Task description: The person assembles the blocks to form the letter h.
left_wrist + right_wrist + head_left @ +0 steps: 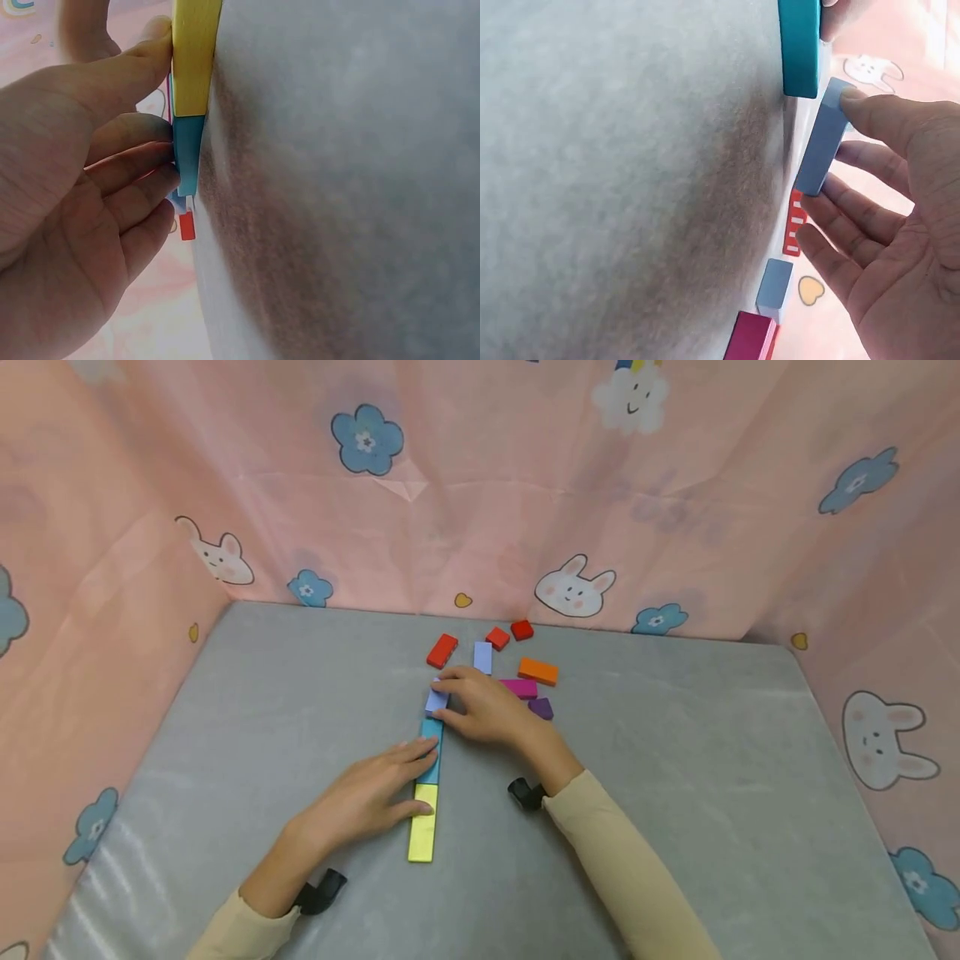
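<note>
A periwinkle block (pixel 437 700) is pinched between the thumb and fingers of my right hand (pixel 489 708). In the right wrist view that block (pixel 825 139) is tilted and stands apart from the end of the blue block (pixel 801 60). My left hand (pixel 366 799) rests its fairly straight fingers on the blue block (pixel 429 773) and its thumb on the yellow block (pixel 422 843). The left wrist view shows the yellow block (pixel 192 64) end to end with the blue one (pixel 187 146), both on the grey cloth.
Beyond my right hand lie another periwinkle block (pixel 483 657), a magenta block (pixel 522 688), a purple block (pixel 541 708) and an orange block (pixel 538 672). Red blocks (pixel 442 651) lie near the back edge. A pink printed curtain (pixel 465 510) surrounds the grey table (pixel 712 793).
</note>
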Available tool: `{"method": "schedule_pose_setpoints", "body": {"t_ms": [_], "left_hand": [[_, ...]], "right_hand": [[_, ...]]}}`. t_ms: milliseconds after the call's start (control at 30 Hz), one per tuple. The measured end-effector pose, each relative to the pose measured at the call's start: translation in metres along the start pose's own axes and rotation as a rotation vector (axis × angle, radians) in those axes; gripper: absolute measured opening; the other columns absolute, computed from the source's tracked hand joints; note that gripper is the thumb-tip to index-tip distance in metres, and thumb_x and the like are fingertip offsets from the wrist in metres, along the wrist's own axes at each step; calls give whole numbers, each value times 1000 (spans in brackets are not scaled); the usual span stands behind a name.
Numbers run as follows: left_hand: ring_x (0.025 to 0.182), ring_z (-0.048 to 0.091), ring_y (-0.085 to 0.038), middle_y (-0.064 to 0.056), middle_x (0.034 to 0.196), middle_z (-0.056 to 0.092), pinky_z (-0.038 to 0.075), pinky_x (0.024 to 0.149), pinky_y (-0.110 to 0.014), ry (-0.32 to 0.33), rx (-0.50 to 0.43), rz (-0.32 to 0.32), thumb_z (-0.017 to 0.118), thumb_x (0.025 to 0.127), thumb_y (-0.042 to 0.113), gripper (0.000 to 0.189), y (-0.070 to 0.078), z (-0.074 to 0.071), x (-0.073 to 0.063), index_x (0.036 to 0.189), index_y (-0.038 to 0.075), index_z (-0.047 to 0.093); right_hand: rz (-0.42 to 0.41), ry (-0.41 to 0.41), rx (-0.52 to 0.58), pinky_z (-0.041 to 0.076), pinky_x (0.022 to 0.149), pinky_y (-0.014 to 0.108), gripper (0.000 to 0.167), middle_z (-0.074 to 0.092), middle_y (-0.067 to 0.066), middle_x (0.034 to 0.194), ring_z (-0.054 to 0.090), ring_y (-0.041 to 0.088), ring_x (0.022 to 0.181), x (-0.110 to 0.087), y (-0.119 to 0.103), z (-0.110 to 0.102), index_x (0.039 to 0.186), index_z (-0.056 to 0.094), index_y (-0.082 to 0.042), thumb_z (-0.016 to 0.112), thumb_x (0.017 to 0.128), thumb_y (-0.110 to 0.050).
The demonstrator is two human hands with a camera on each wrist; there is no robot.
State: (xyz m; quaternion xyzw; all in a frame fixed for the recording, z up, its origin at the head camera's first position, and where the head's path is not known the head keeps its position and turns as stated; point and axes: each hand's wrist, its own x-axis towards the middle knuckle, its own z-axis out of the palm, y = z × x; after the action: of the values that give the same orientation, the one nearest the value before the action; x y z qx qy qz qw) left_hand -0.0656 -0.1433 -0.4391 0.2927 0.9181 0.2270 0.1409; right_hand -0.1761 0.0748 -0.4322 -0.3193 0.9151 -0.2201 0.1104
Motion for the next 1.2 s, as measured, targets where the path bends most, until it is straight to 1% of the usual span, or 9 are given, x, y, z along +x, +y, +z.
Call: {"method": "schedule_pose_setpoints", "body": {"t_ms": [200, 333, 533, 767, 867, 1067, 1200], "left_hand": [[154, 46, -32, -12, 169, 43, 42, 125, -51, -2, 1, 10, 79, 96, 35, 75, -1, 0, -1, 157, 3, 49], [154, 46, -32, -13, 169, 43, 41, 125, -50, 3, 6, 18, 80, 95, 35, 76, -1, -1, -1, 157, 3, 50], [156, 45, -31, -13, 169, 43, 39, 127, -50, 0, -5, 19, 80, 95, 34, 76, -1, -1, 0, 157, 2, 49], [155, 45, -31, -12, 169, 43, 38, 128, -50, 4, -11, 27, 80, 95, 33, 77, -3, -1, 1, 157, 1, 48], [155, 45, -31, -12, 169, 43, 38, 128, -50, 3, -11, 30, 80, 95, 34, 77, -4, -1, 1, 157, 1, 49], [156, 45, -31, -11, 169, 43, 38, 128, -49, 3, -4, 36, 81, 94, 34, 77, -5, 0, -1, 156, 1, 49], [155, 45, -31, -11, 169, 44, 38, 127, -49, 9, -3, 39, 81, 94, 34, 76, -5, 0, -1, 156, 1, 50]], "right_hand": [[-13, -35, -9, 47, 123, 46, 50, 61, 12, 152, 56, 29, 144, 4, 1, 4, 146, 64, -8, 71, 103, -31], [-20, -44, -19, 46, 124, 46, 46, 60, 13, 152, 55, 30, 144, 4, 1, 5, 146, 65, -9, 69, 104, -27], [-33, -37, -45, 45, 124, 47, 43, 59, 12, 153, 55, 30, 145, 3, -1, 7, 147, 64, -9, 65, 106, -23], [-84, -3, -81, 46, 124, 47, 42, 59, 15, 153, 58, 32, 142, 2, -3, 11, 146, 63, -5, 63, 107, -21], [-74, -1, -78, 46, 124, 47, 42, 59, 15, 153, 57, 32, 142, 1, -5, 11, 147, 63, -5, 63, 107, -20], [-49, -34, -71, 43, 126, 48, 44, 55, 17, 157, 54, 34, 146, 1, -11, 13, 149, 59, -4, 61, 108, -20], [-24, -25, -47, 41, 127, 48, 45, 54, 16, 158, 52, 33, 147, 1, -11, 14, 150, 58, -5, 62, 107, -19]]}}
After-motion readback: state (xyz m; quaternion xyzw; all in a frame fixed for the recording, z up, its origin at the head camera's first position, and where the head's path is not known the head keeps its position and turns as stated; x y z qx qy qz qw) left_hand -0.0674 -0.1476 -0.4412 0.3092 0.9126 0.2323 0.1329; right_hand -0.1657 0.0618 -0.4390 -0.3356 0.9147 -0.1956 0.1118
